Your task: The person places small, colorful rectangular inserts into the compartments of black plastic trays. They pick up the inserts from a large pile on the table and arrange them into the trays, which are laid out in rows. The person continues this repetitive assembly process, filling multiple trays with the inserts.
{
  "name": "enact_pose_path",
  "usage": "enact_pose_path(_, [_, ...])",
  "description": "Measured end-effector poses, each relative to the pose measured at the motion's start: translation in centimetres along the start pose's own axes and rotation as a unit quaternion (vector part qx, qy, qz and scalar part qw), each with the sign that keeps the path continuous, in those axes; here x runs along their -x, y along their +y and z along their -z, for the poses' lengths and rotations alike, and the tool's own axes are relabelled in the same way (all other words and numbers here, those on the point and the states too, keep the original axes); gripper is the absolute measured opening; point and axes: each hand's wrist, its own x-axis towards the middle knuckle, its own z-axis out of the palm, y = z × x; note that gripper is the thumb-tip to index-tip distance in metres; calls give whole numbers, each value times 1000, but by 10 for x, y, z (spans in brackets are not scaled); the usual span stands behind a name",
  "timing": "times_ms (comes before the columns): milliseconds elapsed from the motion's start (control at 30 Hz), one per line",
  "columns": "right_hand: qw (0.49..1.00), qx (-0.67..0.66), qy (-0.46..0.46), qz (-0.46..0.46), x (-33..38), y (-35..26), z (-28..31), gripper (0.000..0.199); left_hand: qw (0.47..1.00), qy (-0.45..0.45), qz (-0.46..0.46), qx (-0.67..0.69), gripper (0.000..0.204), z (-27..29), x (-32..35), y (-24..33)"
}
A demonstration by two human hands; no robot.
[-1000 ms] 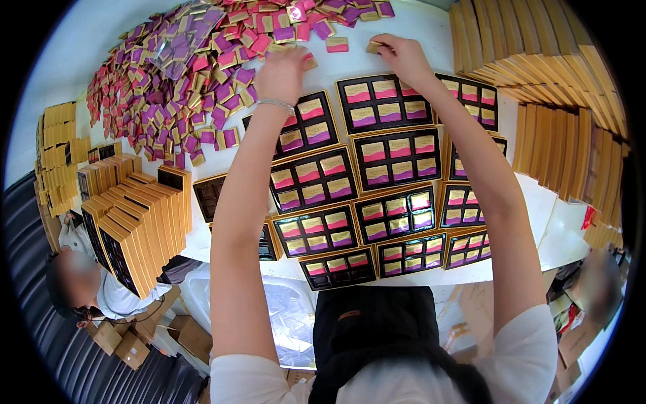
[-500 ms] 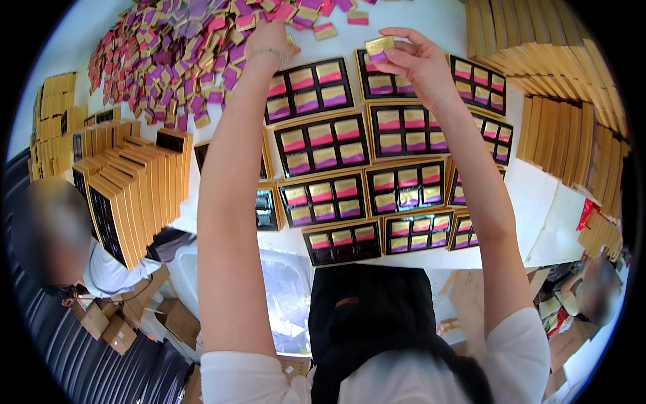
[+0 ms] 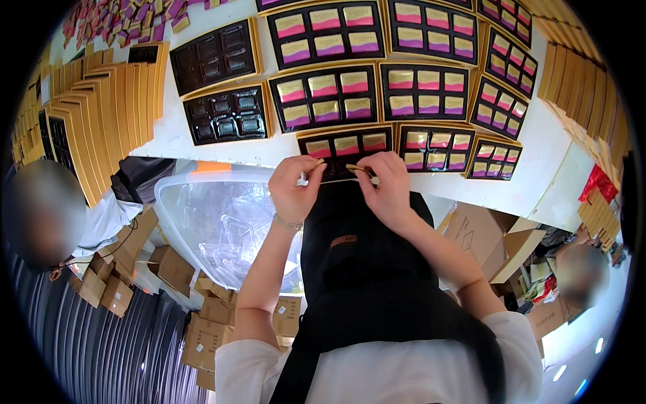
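Where hands meet: crowded trays.

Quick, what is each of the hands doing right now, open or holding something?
Left hand: closed, pinching small wrapped pieces over the nearest tray.
Right hand: closed on a thin gold wrapped piece.

On the white table I count 9 open dark trays in view. 7 of them hold wrapped pieces in pink, purple and gold, for example the filled tray, and each fully seen one shows 6 pieces in 2 rows of 3. 2 are empty trays. 2 hands are at the nearest tray: the left hand and the right hand.
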Motion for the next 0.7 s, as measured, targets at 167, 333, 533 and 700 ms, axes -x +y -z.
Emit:
enact_pose_path(167, [998,46,38,-3,23,11,-28,31,979,26,-131,-151,21,-10,21,-19])
enact_pose_path(333, [975,185,-51,115,33,10,-17,55,933,-58,-227,-272,51,-5,46,-27])
enact_pose_path(533, [924,301,-182,151,48,30,-21,73,890,-116,-287,-336,41,-14,48,-60])
enact_pose_path(700, [920,283,-197,187,43,31,-12,73,890,-102,-304,-325,41,-15,49,-62])
